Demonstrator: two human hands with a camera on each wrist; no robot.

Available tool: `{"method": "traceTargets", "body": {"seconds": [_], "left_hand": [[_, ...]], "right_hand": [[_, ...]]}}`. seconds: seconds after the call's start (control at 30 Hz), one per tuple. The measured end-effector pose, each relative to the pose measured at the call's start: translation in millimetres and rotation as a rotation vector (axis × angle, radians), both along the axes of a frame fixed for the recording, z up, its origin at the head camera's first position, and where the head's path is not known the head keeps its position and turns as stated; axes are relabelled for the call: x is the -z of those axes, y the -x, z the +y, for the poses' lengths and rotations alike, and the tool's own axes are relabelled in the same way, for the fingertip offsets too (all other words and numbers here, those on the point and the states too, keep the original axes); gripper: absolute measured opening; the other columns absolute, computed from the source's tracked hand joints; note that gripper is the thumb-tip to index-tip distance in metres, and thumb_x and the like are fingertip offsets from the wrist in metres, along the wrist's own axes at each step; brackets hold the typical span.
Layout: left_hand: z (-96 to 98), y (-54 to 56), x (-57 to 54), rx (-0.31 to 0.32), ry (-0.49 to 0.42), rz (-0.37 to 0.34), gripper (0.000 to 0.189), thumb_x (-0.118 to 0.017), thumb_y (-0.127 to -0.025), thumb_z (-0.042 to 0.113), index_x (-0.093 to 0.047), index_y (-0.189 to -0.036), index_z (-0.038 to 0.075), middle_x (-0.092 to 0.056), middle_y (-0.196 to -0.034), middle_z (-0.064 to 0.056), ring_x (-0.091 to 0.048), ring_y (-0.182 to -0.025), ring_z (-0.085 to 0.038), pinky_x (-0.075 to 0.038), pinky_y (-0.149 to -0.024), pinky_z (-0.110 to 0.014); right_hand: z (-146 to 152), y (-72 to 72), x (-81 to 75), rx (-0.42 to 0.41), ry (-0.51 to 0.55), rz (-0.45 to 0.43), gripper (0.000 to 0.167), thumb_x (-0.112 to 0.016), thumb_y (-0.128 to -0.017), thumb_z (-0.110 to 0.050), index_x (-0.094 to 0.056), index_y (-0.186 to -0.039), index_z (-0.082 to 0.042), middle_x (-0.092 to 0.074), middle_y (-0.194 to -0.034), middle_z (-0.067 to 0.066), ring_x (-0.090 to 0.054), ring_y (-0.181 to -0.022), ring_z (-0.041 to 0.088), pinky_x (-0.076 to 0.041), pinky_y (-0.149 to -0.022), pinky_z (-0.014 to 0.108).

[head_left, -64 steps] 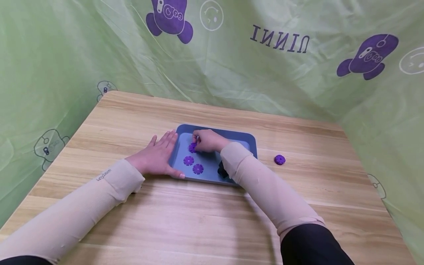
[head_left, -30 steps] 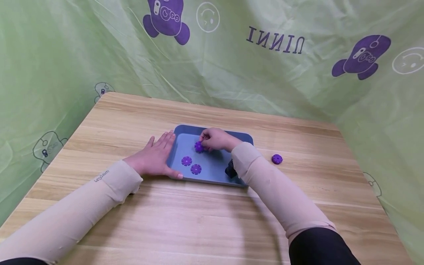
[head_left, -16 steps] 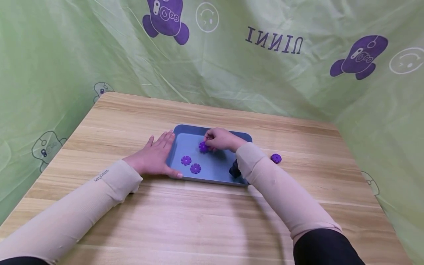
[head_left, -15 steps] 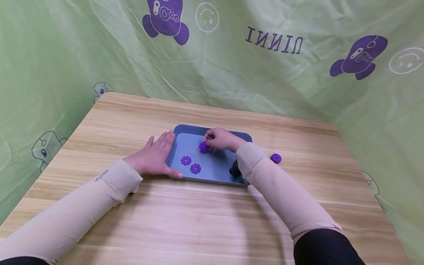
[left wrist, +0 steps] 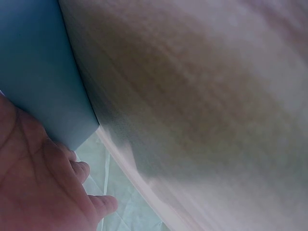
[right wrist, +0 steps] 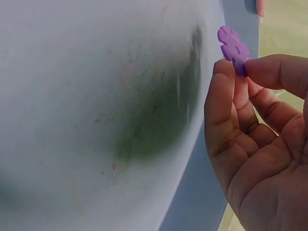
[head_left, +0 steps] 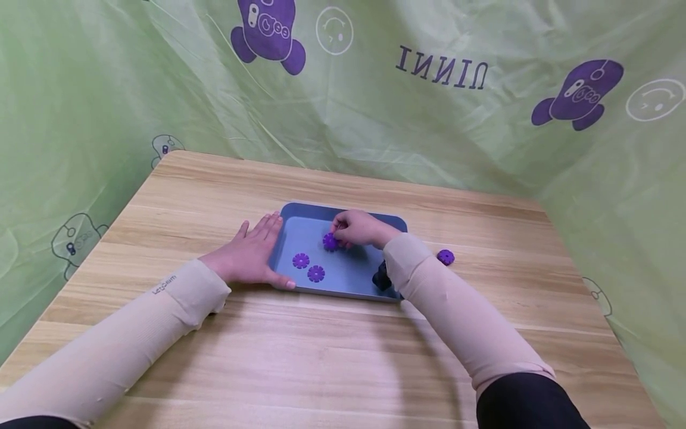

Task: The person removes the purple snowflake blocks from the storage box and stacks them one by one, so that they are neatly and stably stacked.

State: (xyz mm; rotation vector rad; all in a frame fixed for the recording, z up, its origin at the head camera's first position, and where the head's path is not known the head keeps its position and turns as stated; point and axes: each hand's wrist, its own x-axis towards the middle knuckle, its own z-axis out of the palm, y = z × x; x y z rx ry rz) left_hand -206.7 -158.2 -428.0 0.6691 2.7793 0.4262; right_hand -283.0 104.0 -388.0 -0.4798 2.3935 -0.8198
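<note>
My right hand (head_left: 360, 228) pinches a purple snowflake building disc (head_left: 330, 241) between thumb and fingertips over the blue tray (head_left: 343, 292). The right wrist view shows the held disc (right wrist: 234, 48) tilted and raised off the tray floor, its notched edge visible. Two more purple discs, one farther left (head_left: 301, 260) and one nearer the front (head_left: 316, 273), lie flat in the tray. My left hand (head_left: 249, 253) lies with fingers extended along the tray's left wall, thumb at the front rim. In the left wrist view, the left palm (left wrist: 38, 178) is against the tray's outer wall (left wrist: 53, 72).
On the wooden table (head_left: 321, 357), right of the tray, sits a purple piece (head_left: 446, 257), perhaps several discs stacked. A black wrist camera (head_left: 382, 277) hangs under the right wrist, over the tray's front right part. A green printed curtain (head_left: 375, 119) surrounds the table.
My right hand has moved right inside the tray with the pinched disc, mostly earlier on; over the last half second it has barely shifted. The left hand and the two lying discs have stayed put.
</note>
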Motion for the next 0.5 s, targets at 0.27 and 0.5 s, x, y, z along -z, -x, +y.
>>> {"method": "traceTargets", "body": {"seconds": [0.27,0.5], "left_hand": [[-0.3,-1.4,-1.4,0.002,0.0,0.015,0.146,-0.072,-0.073,0.082,-0.002,-0.16,-0.012,0.003,-0.169,-0.027,0.001,-0.156,-0.043,0.0,-0.12,-0.068],[-0.1,-1.9,-2.3,0.004,-0.004,0.006,0.145,-0.071,-0.073,0.083,-0.003,-0.16,-0.012,0.004,-0.169,-0.027,0.002,-0.156,-0.042,0.001,-0.12,-0.067]], "right_hand": [[19.2,3.7,-3.7,0.04,0.057,-0.019,0.013,-0.057,-0.104,-0.008,-0.066,-0.107,0.001,-0.068,-0.099,0.011,-0.065,-0.087,0.021,-0.058,-0.08,0.032],[40.0,5.2,-7.4,0.085,0.081,-0.023,0.013,-0.056,-0.103,-0.004,-0.065,-0.106,0.003,-0.067,-0.095,0.01,-0.062,-0.083,0.018,-0.056,-0.077,0.03]]}}
